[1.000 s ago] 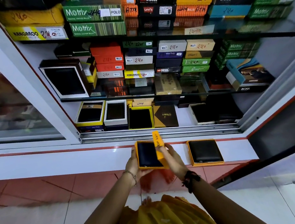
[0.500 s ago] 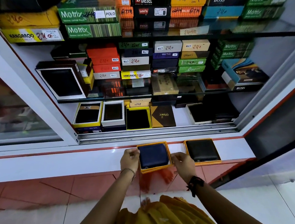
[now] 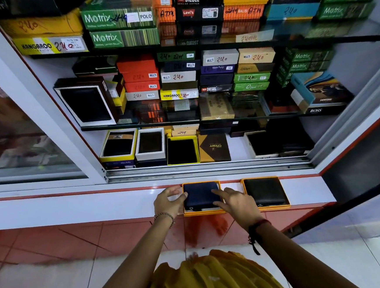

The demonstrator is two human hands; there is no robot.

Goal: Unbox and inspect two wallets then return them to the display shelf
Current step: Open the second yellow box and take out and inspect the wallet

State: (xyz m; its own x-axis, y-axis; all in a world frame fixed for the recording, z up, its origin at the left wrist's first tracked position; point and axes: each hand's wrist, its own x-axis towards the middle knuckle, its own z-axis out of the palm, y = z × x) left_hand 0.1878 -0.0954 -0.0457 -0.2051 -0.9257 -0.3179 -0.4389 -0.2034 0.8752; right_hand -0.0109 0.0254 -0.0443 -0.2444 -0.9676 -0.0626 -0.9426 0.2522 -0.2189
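Observation:
Two open orange boxes sit side by side on the white ledge (image 3: 98, 205) in front of the display shelf. The left orange box (image 3: 203, 212) holds a navy wallet (image 3: 200, 195); the right orange box (image 3: 288, 201) holds a black wallet (image 3: 264, 191). My left hand (image 3: 168, 202) is at the left box's left wall, thumb on its edge and fingers spread beside it. My right hand (image 3: 237, 205) lies over that box's right side, its fingers resting flat on the navy wallet. Neither hand touches the right box.
The open cabinet's bottom shelf (image 3: 237, 149) carries several open boxed wallets, among them a yellow-rimmed box (image 3: 182, 150) and a brown box (image 3: 214, 147). Stacked wallet boxes fill the glass shelves above. The sliding-door track (image 3: 209, 168) runs between the ledge and the shelf. A glass door (image 3: 20, 134) stands at the left.
The left orange box, held up a second ago with an orange piece upright over it, now lies flat on the ledge. My right hand has moved from its corner onto the navy wallet.

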